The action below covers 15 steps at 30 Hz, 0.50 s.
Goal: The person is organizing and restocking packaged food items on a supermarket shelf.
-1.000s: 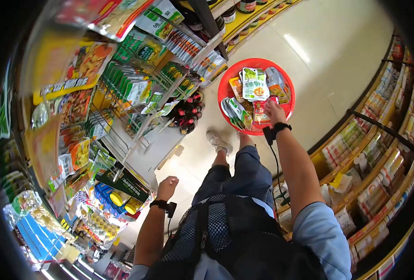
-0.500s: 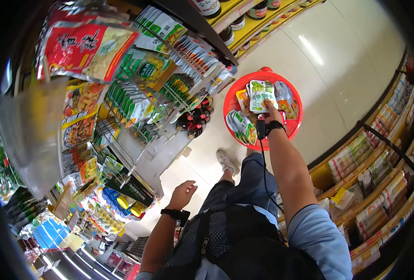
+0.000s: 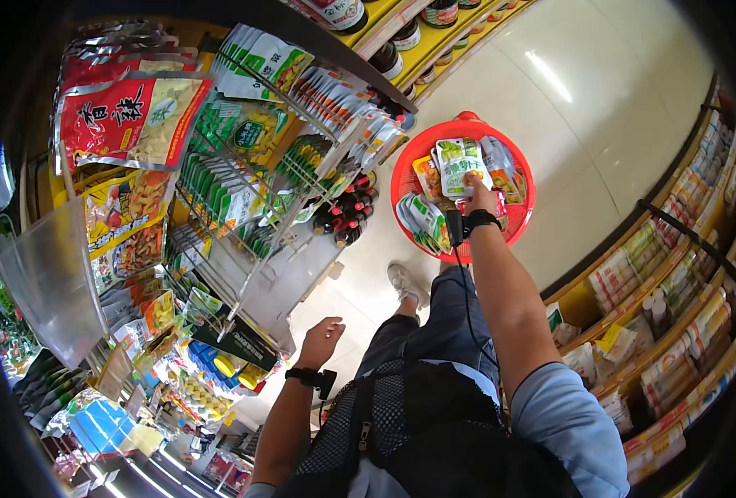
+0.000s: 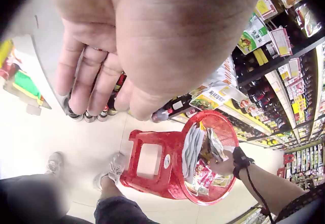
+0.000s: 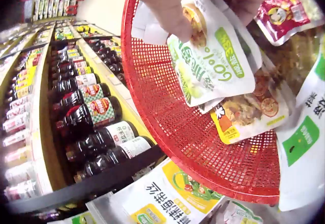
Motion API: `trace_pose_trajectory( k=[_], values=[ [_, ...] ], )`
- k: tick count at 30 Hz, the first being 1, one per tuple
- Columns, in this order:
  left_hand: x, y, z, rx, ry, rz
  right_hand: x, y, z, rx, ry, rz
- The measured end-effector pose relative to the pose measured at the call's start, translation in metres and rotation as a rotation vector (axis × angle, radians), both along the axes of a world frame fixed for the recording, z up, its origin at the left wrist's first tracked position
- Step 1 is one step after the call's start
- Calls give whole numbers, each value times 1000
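Observation:
In the head view, my right hand [image 3: 481,199] is over a round red plastic basket [image 3: 401,170] full of food packets. It pinches the near end of a white-and-green pouch [image 3: 457,156]. The right wrist view shows my thumb on the front of this pouch [image 5: 218,71] and fingers behind it, with another pouch close underneath. An orange-and-white pouch [image 5: 254,107] and a red packet [image 5: 284,10] lie beside it. My left hand [image 3: 323,342] hangs with nothing in it, fingers loosely bent, palm showing in the left wrist view.
The basket sits on a red plastic stool [image 4: 132,155]. On the left stands a wire rack [image 3: 243,191] of hanging packets, with dark bottles [image 3: 349,212] on the floor behind it. Shelves of wrapped rolls [image 3: 675,274] curve along the right, and jars [image 3: 387,60] line a far shelf.
My right hand has moved from the red packet to the white-and-green pouch and now pinches it. The left hand's fingers have loosened from a tighter curl, and the view has shifted.

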State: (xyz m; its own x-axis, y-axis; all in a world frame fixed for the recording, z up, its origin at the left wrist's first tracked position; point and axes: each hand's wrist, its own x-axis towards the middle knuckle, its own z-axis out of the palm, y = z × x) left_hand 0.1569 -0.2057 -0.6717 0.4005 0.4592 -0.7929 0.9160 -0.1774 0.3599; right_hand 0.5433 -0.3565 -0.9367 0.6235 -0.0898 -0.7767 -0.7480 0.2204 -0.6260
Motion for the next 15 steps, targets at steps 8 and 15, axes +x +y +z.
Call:
trace_pose_trajectory(
  k=[8,15],
  values=[
    [5,-5,-2,17,44,-78,-9,31,37,-728,-561,329],
    [11,-3,2,9,72,-140,-27,51,70,-500,-488,520]
  ],
)
